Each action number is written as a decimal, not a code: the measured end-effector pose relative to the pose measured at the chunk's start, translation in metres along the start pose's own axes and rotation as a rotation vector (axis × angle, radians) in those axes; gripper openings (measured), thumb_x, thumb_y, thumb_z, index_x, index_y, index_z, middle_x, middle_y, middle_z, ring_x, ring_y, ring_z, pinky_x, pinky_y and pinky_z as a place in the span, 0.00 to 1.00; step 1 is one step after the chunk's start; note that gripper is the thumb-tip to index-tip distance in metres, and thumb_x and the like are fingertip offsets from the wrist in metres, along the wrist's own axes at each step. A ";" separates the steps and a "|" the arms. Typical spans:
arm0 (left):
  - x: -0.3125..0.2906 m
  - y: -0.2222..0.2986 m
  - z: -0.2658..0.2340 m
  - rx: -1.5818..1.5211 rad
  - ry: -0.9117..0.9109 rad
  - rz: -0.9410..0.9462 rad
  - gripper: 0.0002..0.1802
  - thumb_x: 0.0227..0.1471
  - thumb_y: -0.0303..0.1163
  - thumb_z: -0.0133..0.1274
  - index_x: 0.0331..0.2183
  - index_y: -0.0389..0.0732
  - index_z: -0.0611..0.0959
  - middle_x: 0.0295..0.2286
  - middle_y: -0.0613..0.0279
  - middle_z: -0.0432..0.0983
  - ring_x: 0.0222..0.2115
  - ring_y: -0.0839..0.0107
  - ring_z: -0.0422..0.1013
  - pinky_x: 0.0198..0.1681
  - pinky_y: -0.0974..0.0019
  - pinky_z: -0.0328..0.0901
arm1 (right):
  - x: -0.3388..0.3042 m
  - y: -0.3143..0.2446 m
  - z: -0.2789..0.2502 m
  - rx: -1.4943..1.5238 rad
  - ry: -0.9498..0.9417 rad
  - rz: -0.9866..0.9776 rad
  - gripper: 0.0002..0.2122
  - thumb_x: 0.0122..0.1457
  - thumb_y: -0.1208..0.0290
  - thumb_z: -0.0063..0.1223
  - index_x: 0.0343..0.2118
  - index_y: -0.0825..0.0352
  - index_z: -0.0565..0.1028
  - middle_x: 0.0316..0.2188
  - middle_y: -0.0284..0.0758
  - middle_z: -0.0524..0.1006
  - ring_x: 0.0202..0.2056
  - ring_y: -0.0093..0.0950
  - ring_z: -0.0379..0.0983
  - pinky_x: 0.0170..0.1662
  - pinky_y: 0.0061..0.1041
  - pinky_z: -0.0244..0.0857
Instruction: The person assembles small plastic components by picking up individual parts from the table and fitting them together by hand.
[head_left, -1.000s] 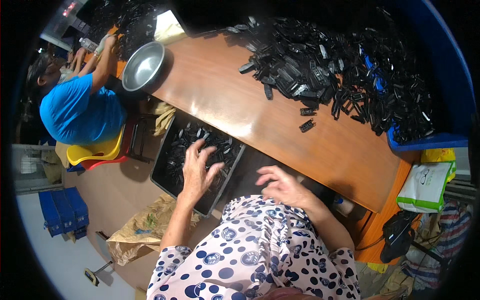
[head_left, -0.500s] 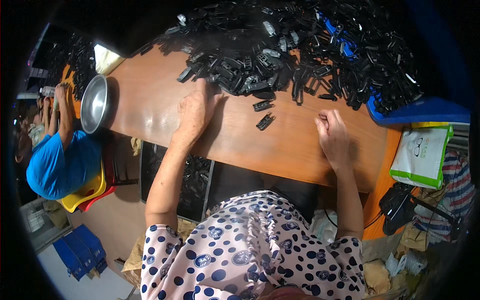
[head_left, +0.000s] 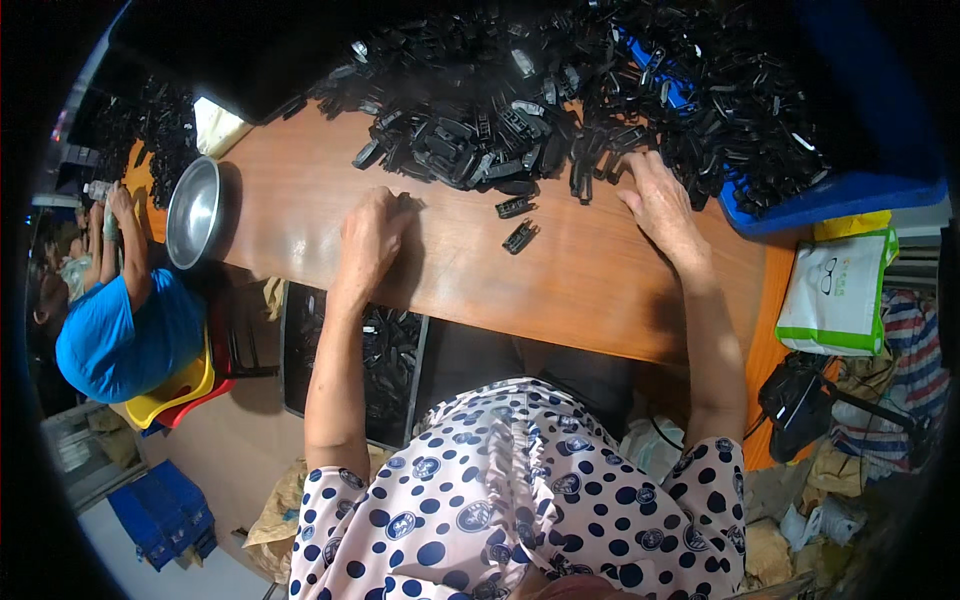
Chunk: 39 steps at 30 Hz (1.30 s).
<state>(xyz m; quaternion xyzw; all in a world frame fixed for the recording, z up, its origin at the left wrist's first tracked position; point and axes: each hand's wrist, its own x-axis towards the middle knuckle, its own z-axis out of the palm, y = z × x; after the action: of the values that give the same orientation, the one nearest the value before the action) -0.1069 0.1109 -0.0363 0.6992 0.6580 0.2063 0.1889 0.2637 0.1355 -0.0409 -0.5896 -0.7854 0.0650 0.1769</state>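
A large heap of small black plastic parts point(head_left: 440, 145) covers the far side of the wooden table point(head_left: 480, 280). Left of centre, my left hand point(head_left: 368, 240) rests just short of the heap, its fingers curled closed. Something dark shows by its fingertips, too small to name. My right hand point(head_left: 662, 208) reaches to the near edge of the heap, thumb apart from the stretched fingers, fingertips touching or just above the black parts there. Between my hands lie two loose black parts, one point(head_left: 515, 206) close to the heap and another point(head_left: 521, 236) nearer to me.
A round metal bowl point(head_left: 194, 212) stands at the table's left edge. At right, a blue tray point(head_left: 840, 205) holds more black parts, with a white and green bag point(head_left: 835, 290) below it. A black bin point(head_left: 390, 375) of parts sits under the table. Another person in blue point(head_left: 125, 335) sits at far left.
My right hand has moved forward to the heap's edge, and its curled fingers have stretched out. My left hand has drawn back slightly from the heap, its pointing finger now curled in.
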 end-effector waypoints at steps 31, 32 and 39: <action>-0.115 0.126 0.077 -1.379 -0.420 -0.161 0.16 0.53 0.29 0.55 0.44 0.36 0.75 0.27 0.69 0.75 0.24 0.83 0.69 0.28 0.79 0.65 | -0.118 -0.134 0.016 1.508 0.246 0.380 0.15 0.59 0.77 0.48 0.49 0.71 0.65 0.36 0.30 0.71 0.37 0.17 0.68 0.39 0.16 0.65; -0.117 0.126 0.079 -1.370 -0.391 -0.137 0.16 0.53 0.28 0.55 0.44 0.36 0.75 0.26 0.69 0.75 0.24 0.83 0.68 0.29 0.79 0.65 | -0.120 -0.134 0.020 1.419 0.251 0.396 0.14 0.59 0.77 0.49 0.48 0.71 0.66 0.36 0.30 0.71 0.37 0.17 0.68 0.39 0.15 0.65; -0.122 0.121 0.073 -1.305 -0.333 -0.039 0.17 0.52 0.26 0.55 0.45 0.36 0.75 0.31 0.66 0.74 0.30 0.81 0.69 0.32 0.77 0.67 | -0.124 -0.127 0.014 1.609 0.168 0.428 0.12 0.61 0.72 0.49 0.47 0.69 0.68 0.33 0.29 0.72 0.33 0.14 0.68 0.34 0.11 0.63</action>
<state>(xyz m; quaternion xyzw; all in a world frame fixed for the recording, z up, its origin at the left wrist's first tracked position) 0.0279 -0.0177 -0.0383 0.4520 0.3731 0.4475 0.6755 0.1737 -0.0179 -0.0393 -0.4228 -0.3546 0.5938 0.5855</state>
